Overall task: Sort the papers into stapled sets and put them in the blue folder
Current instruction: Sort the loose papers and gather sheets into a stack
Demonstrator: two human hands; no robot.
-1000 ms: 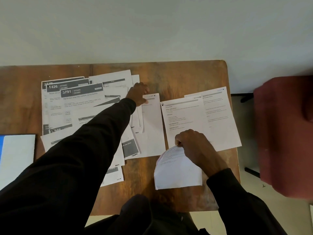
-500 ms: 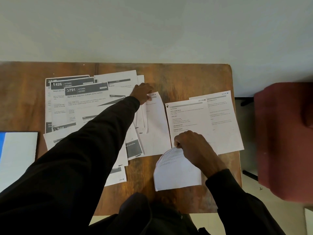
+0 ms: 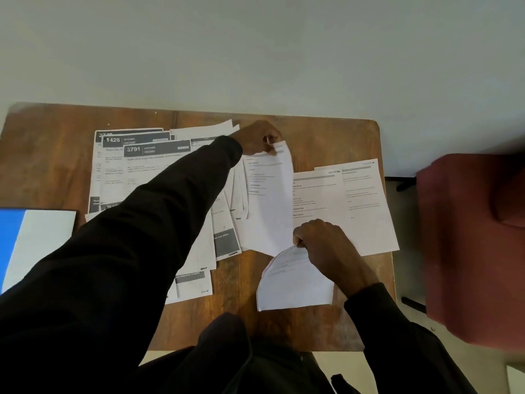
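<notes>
Left hand now pinching white printed sheet, pulling it right for sorting; right hand pinching curled white page

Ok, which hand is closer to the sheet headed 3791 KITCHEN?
Left. The left hand pinches a plain sheet to the right of the 3791 sheet. The right hand is farther right and nearer the person, gripping a curled sheet.

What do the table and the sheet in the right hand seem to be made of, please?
Table: probably wood, going by its brown grain and worn matte patches. Sheet: thin white printed paper; it curls where the right hand pinches it.
</notes>
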